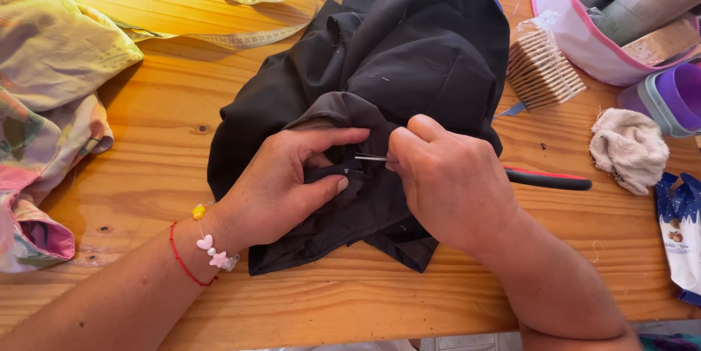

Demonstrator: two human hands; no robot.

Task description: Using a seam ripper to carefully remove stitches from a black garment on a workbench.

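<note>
A bunched black garment (409,59) lies in the middle of the wooden table (161,139). My left hand (285,183) pinches a fold of the black cloth near its front edge, thumb and fingers closed on it. My right hand (453,183) is closed around a thin metal tool (370,157), its tip pointing left into the held fold. The two hands nearly touch. A red string and a beaded bracelet sit on my left wrist.
Floral cloth (51,95) covers the table's left side. A yellow tape measure (226,15) curls at the back. To the right lie a red-and-black handled tool (548,178), a pack of crackers (540,70), a crumpled rag (628,148), a purple container (675,99) and a pink-rimmed bag (584,37).
</note>
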